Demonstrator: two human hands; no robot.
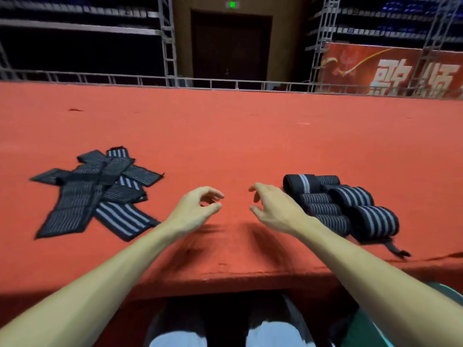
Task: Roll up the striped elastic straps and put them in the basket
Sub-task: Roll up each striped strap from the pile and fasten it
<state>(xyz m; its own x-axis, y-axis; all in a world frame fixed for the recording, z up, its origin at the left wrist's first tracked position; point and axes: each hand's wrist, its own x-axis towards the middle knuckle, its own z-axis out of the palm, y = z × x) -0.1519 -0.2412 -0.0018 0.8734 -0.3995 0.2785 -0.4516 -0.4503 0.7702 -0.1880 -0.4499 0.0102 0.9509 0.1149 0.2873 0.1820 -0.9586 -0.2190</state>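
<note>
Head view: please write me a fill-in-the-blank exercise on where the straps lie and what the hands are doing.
1. The unrolled striped straps lie in a loose pile on the ____ side of the red surface.
2. The right-side straps, next to the right hand, are already ____.
3. The left hand and the right hand both hold ____.

Missing words: left; rolled; nothing.
</note>
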